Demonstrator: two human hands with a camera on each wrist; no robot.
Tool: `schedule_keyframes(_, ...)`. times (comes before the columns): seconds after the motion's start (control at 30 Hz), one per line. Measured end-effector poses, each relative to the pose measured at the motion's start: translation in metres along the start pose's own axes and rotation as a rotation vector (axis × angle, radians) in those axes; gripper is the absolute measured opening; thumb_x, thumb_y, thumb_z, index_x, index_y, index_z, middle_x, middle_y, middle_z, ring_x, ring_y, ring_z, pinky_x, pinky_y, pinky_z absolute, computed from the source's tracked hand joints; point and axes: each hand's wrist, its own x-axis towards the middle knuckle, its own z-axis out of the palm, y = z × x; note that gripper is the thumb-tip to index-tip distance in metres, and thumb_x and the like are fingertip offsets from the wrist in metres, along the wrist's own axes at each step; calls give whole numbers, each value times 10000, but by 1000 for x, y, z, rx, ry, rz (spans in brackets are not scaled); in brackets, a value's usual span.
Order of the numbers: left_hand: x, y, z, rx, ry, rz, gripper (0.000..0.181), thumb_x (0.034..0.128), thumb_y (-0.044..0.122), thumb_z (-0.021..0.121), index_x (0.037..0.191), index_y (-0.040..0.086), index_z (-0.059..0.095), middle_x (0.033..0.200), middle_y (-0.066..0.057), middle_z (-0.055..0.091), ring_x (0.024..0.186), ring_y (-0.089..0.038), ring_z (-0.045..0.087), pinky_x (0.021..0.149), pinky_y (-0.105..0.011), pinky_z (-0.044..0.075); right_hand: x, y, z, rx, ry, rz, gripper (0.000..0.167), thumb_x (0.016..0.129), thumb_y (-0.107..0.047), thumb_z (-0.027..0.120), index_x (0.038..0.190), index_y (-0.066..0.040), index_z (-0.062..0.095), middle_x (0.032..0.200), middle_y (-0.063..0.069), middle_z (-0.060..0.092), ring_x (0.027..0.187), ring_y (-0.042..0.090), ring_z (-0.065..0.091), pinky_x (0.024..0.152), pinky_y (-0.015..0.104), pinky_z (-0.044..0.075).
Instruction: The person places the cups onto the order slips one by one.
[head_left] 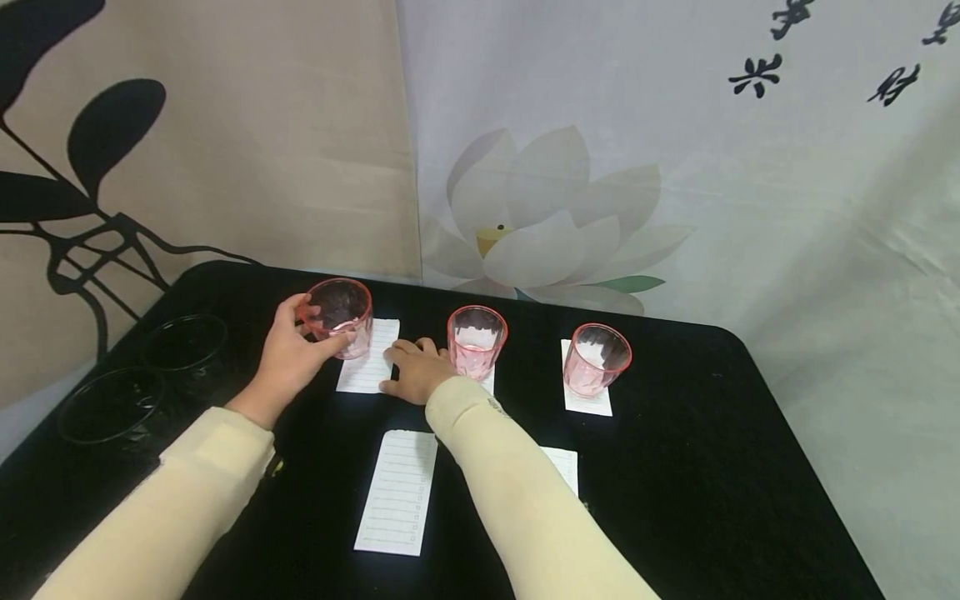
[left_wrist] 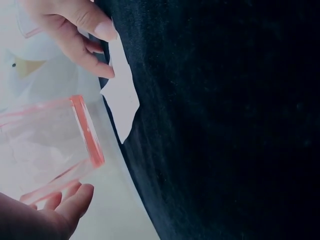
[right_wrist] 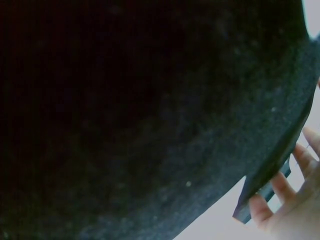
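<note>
My left hand (head_left: 288, 354) grips a pink glass tumbler (head_left: 360, 337) around its side, base down. In the left wrist view this tumbler (left_wrist: 47, 145) hangs above the tabletop, apart from the surface. Below it lies a lined white paper slip (head_left: 371, 379). Spread fingers of my right hand (head_left: 420, 371) touch the slip's right edge; the left wrist view shows the thumb and a finger of this hand (left_wrist: 75, 35) against the white slip (left_wrist: 122, 107). In the right wrist view, a hand (right_wrist: 295, 205) sits at the lower right, partly behind a dark strip.
Another pink tumbler (head_left: 476, 346) stands on a slip beside my right hand, and one more (head_left: 592, 371) on a slip farther right. Two clear glasses (head_left: 183, 342) (head_left: 112, 408) stand at the left. Nearer lie a lined slip (head_left: 397, 492) and one (head_left: 564, 468) partly behind my right sleeve.
</note>
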Motion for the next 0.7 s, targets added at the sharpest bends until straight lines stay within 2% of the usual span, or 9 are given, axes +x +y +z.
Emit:
schedule_keyframes(0.33, 3, -2, 7, -1, -41, -27, 854, 869, 192, 710, 1497, 13, 160, 1413, -273, 359, 1300, -488, 382, 1020, -580, 405, 0, 0, 0, 4, 2, -13, 628, 915, -552, 550, 1479, -339, 374, 1553, -118, 305, 1378, 199, 272, 1140, 447, 297)
schedule_keyframes(0.7, 4, -5, 12, 20, -72, -27, 873, 863, 217, 718, 1501, 17, 157, 1454, -280, 322, 1307, -488, 372, 1019, -573, 407, -2, 0, -2, -9, -3, -6, 629, 918, -557, 541, 1482, -343, 364, 1554, -123, 300, 1384, 193, 267, 1143, 441, 296)
